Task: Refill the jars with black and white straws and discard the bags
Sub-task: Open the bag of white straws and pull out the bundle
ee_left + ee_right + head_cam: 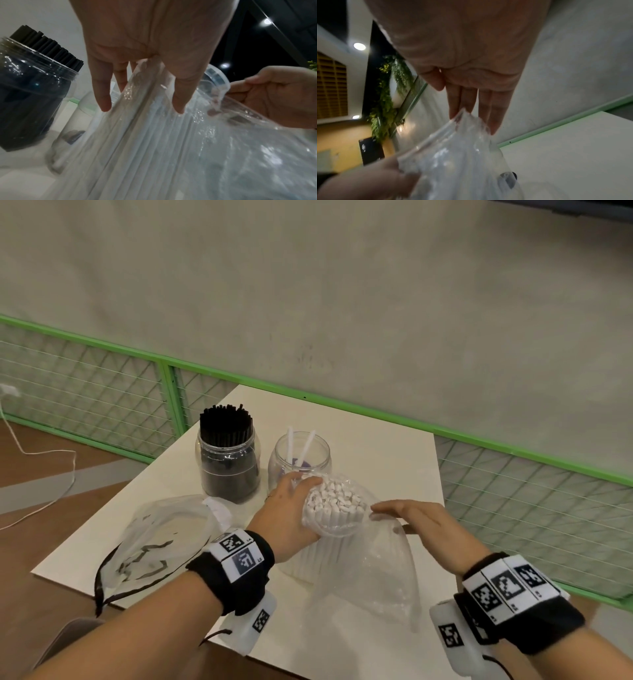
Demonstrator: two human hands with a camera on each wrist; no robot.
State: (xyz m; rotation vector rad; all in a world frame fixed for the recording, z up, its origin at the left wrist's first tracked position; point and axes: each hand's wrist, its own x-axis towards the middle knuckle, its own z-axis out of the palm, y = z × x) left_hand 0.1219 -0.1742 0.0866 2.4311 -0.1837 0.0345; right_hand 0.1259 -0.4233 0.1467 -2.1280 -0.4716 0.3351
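Note:
My left hand point(294, 505) grips a bundle of white straws point(334, 501) through their clear plastic bag point(366, 570), which stands on the white table point(387, 440). In the left wrist view its fingers point(102, 97) wrap the film over the straws point(137, 142). With straight fingers, my right hand point(407, 513) touches the bag's open rim point(453, 121). Behind stand a clear jar full of black straws point(227, 460) and a clear jar point(299, 457) holding two white straws.
An empty clear bag with a black drawstring point(161, 539) lies at the table's front left. A green wire fence point(164, 392) runs behind the table, in front of a grey wall. A white cable point(44, 457) trails on the floor at left.

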